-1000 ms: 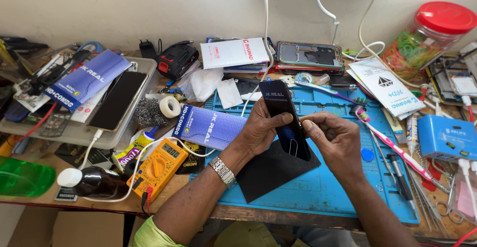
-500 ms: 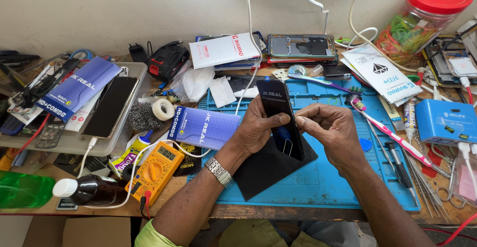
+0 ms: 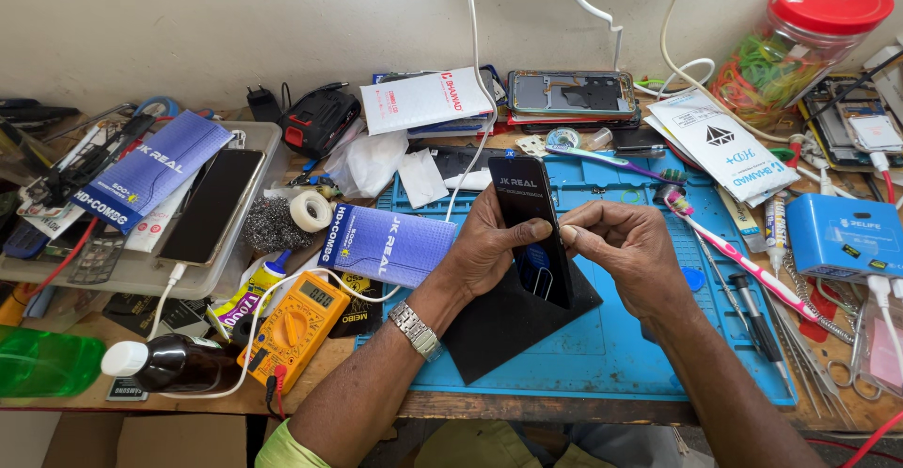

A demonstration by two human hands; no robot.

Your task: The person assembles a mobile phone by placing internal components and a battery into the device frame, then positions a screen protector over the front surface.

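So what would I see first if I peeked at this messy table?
Probably the two hands in the middle: the left hand holds a black phone screen upright over the blue mat, and the right hand touches its edge. Next, the yellow meter at front left and the red-lidded jar at back right.

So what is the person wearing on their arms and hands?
The left hand has a silver metal link watch on its wrist. A bit of yellow-green sleeve shows near that elbow. The right hand wears nothing: no gloves or rings show, and both forearms are bare.
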